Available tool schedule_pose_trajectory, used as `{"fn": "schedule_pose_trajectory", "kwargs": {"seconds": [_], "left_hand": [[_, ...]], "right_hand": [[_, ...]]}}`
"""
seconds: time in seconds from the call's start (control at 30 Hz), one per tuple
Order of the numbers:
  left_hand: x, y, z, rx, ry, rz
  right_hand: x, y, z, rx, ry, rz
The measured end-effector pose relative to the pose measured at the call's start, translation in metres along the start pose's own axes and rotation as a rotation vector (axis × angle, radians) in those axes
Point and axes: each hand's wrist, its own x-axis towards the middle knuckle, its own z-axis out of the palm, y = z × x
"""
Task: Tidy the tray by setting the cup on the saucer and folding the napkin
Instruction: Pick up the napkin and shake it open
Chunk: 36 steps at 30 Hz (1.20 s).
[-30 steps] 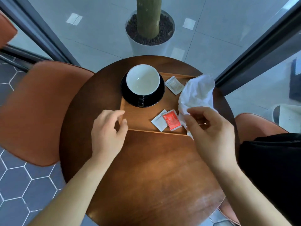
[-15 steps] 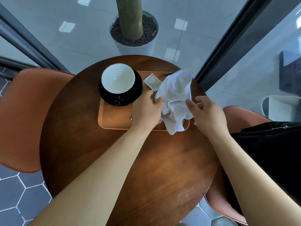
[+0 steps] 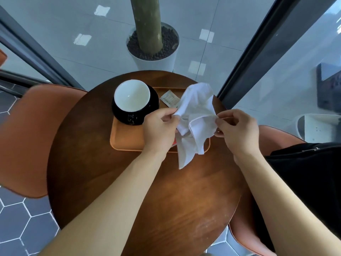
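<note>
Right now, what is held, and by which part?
Both hands hold the napkin: left hand pinches its left edge, right hand a hemmed corner.

The saucer (image 3: 155, 100) shows only as a dark rim around the cup (image 3: 132, 95), whose handle I can't make out. The left hand (image 3: 159, 129) and the hanging napkin (image 3: 195, 115) cover most of a red packet (image 3: 174, 142) and the tray's (image 3: 127, 137) right end. Print on the pale sachet (image 3: 169, 99) is too small to read. Both forearms run off the bottom edge.

left hand (image 3: 159, 129): grip pinched | right hand (image 3: 238, 131): grip pinched | forearms extended
</note>
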Motion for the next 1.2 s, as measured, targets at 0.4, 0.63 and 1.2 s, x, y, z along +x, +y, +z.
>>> {"fn": "schedule_pose_trajectory", "kwargs": {"seconds": [0.4,0.63,1.2], "left_hand": [[-0.078,0.088,-0.073,-0.177,0.122,0.043],[-0.122,0.075,-0.138,-0.039,0.117,0.125],[-0.168,-0.076,-0.178,0.341,0.002,0.061]], "right_hand": [[-0.070,-0.092,-0.058,0.165,-0.032,-0.218],[-0.124,-0.104,-0.076,0.104,-0.041,-0.280],[-0.162,0.027,-0.004,-0.255,-0.232,0.132]]}}
